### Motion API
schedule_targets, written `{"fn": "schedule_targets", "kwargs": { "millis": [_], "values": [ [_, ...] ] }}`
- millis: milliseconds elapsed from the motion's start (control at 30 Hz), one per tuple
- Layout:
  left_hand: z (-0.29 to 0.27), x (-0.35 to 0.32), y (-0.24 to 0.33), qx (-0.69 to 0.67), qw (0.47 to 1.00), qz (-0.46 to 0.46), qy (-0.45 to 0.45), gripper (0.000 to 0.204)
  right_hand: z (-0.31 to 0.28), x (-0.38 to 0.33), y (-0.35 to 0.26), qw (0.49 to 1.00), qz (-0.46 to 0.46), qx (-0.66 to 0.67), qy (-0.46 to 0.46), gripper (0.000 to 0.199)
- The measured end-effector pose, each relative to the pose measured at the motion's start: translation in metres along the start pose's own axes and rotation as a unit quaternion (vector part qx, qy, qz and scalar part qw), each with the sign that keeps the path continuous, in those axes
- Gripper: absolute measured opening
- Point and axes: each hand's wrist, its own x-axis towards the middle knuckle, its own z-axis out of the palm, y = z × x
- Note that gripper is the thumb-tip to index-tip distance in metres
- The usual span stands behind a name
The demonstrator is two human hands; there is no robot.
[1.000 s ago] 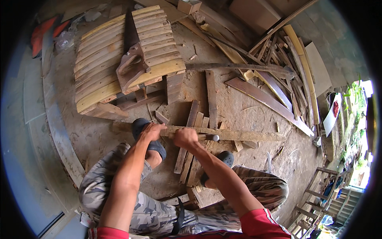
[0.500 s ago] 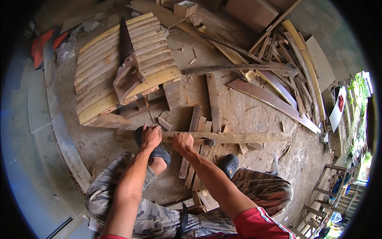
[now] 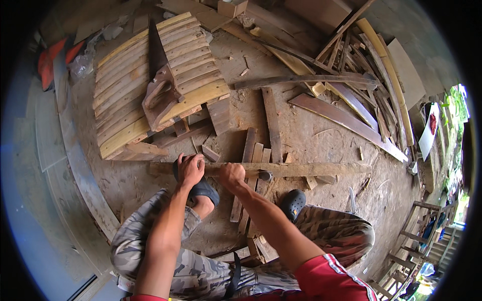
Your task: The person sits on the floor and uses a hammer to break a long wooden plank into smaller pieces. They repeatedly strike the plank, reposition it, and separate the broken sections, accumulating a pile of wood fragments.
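A long, narrow wooden plank [image 3: 311, 169] lies crosswise in front of me, resting over other pieces of wood. My left hand [image 3: 191, 170] is closed over the plank's left part, its fingers curled at the far edge. Beside it, my right hand [image 3: 232, 175] makes a fist round a tool handle [image 3: 265, 176] with a dark rounded end poking out to the right. The rest of that tool is hidden by my hands, so its kind cannot be made out. My left foot, in a dark clog [image 3: 205, 191], is against the plank under my left hand.
A handsaw [image 3: 161, 93] lies on a slatted wooden platform [image 3: 201, 70] at the far left. Loose boards [image 3: 272, 125] lie beyond the plank. A scrap-wood pile [image 3: 381, 100] fills the far right. A curved pale blade-like piece [image 3: 352, 199] is near my right knee.
The whole view has shifted slightly. Both hands keep their grip at nearly the same place on the plank and tool.
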Motion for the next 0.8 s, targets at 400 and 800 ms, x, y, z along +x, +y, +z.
{"fn": "schedule_targets", "kwargs": {
  "millis": [400,800],
  "values": [
    [0.017,-0.028,0.060,0.077,0.986,-0.055,-0.137,0.047,-0.095,-0.067,0.146,0.909,-0.029,0.412,0.061,0.023],
    [0.035,-0.040,0.086,0.038,0.935,-0.103,-0.338,0.083,-0.086,-0.083,0.158,0.890,-0.134,0.416,0.128,0.024]
  ]
}}
